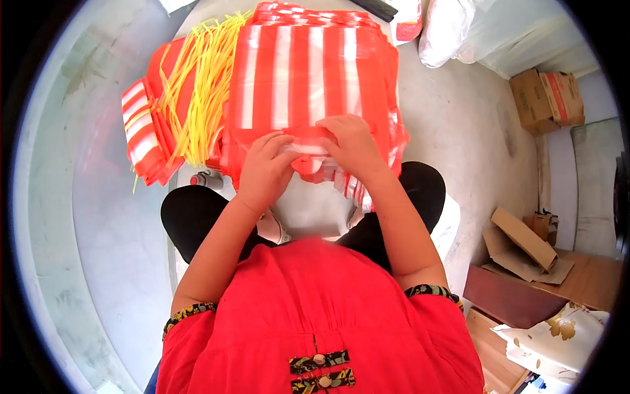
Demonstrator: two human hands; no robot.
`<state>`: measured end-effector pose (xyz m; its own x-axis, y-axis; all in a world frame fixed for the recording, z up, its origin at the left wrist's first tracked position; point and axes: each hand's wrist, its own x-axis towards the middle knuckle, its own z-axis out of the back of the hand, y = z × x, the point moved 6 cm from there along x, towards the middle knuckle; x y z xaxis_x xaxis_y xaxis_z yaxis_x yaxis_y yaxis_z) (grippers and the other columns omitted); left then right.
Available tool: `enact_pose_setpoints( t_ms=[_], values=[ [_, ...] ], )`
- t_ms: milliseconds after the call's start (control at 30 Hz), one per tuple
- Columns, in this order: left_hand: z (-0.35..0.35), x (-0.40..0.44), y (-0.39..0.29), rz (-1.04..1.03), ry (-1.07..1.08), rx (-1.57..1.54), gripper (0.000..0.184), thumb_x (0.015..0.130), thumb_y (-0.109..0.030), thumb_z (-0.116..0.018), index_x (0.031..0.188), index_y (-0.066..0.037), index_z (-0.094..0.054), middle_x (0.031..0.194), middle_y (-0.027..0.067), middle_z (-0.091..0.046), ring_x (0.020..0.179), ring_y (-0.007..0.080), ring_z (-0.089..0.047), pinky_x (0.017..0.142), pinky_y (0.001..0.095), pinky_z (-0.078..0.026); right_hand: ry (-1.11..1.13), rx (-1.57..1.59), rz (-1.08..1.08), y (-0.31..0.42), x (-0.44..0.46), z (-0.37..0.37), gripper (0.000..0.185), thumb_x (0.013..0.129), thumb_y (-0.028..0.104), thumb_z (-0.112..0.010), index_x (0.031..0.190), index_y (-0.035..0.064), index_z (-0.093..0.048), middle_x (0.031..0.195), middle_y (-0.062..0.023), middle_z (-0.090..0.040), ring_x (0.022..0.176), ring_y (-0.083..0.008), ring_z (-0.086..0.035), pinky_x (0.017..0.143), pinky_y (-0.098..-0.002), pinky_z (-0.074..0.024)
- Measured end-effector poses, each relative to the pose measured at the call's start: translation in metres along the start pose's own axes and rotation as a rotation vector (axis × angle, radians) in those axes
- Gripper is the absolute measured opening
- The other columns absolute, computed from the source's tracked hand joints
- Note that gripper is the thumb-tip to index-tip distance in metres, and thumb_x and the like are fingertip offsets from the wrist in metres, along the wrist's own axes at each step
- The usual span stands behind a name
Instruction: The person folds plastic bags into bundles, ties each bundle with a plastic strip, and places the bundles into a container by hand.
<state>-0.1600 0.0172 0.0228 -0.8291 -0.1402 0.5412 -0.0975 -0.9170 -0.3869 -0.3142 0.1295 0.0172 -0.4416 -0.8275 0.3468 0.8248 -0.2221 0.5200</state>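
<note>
While its many layers lie flat, a thick stack of red-and-white striped plastic sheets (315, 65) fills the upper centre of the view, its stripes running away from the body. The top sheet (295, 92) forms its upper face. Along the left side of the stack lies a loose heap of yellow strips (203, 92), many of them apparently unused. Farther left, beside the strips, rests a folded striped bundle (141, 134), seemingly bound with a yellow strip; it probably represents a completed piece. Left hand (266, 167) and right hand (356, 146) work side by side, apart, at the near margin of the stack. Each appears to pinch the top sheet between thumb and fingers, where the near edge is turned up into a short fold (307, 146); whether more than one layer is held cannot be told. Judged from this arrangement, folding is at an early stage: most of the sheet's length remains flat and untied, and the layers beneath appear unfolded.
</note>
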Motion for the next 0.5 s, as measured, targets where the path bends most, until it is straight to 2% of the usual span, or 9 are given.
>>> enact_pose_setpoints(
  t_ms=[67, 167, 267, 367, 500],
  values=[
    [-0.003, 0.001, 0.003, -0.001, -0.001, -0.017, 0.031, 0.07, 0.0, -0.072, 0.1, -0.008, -0.071, 0.115, 0.0122, -0.068, 0.115, 0.0361, -0.062, 0.097, 0.0464, -0.05, -0.022, -0.016, 0.028, -0.001, 0.002, -0.008, 0.029, 0.084, 0.019, -0.073, 0.11, 0.0066, -0.074, 0.113, -0.0097, -0.071, 0.111, -0.0306, -0.063, 0.098, -0.0432, -0.0492],
    [-0.002, 0.004, 0.002, -0.004, 0.028, -0.022, 0.03, 0.072, 0.001, -0.07, 0.101, -0.006, -0.072, 0.115, 0.013, -0.069, 0.115, 0.0372, -0.063, 0.099, 0.0469, -0.051, -0.091, -0.022, 0.084, 0.004, 0.003, -0.011, 0.032, 0.081, 0.017, -0.076, 0.111, 0.0061, -0.073, 0.106, -0.0117, -0.069, 0.106, -0.0328, -0.062, 0.096, -0.0443, -0.0479],
    [0.002, 0.011, -0.001, 0.001, 0.025, -0.026, 0.026, 0.075, 0.002, -0.069, 0.1, -0.005, -0.071, 0.109, 0.0123, -0.07, 0.112, 0.037, -0.063, 0.097, 0.0461, -0.052, -0.054, -0.078, 0.062, 0.006, 0.003, -0.01, 0.033, 0.08, 0.018, -0.078, 0.11, 0.0066, -0.073, 0.099, -0.0103, -0.066, 0.101, -0.0324, -0.06, 0.093, -0.0438, -0.0485],
    [-0.001, 0.019, 0.004, 0.017, 0.012, -0.062, 0.019, 0.078, 0.0, -0.069, 0.096, -0.004, -0.07, 0.1, 0.0124, -0.07, 0.104, 0.0366, -0.064, 0.092, 0.0455, -0.053, -0.018, -0.086, 0.047, 0.002, 0.002, -0.011, 0.033, 0.081, 0.017, -0.077, 0.111, 0.0062, -0.072, 0.096, -0.0105, -0.064, 0.099, -0.0325, -0.059, 0.091, -0.0436, -0.0489],
    [-0.011, 0.027, 0.017, 0.159, 0.04, -0.042, 0.013, 0.08, -0.004, -0.07, 0.092, -0.003, -0.068, 0.088, 0.0125, -0.068, 0.091, 0.0349, -0.064, 0.081, 0.0454, -0.052, -0.064, -0.064, 0.019, 0.0, 0.0, -0.007, 0.025, 0.083, 0.013, -0.074, 0.108, 0.0057, -0.072, 0.1, -0.0104, -0.066, 0.102, -0.0319, -0.06, 0.091, -0.0431, -0.0489]
  ],
)
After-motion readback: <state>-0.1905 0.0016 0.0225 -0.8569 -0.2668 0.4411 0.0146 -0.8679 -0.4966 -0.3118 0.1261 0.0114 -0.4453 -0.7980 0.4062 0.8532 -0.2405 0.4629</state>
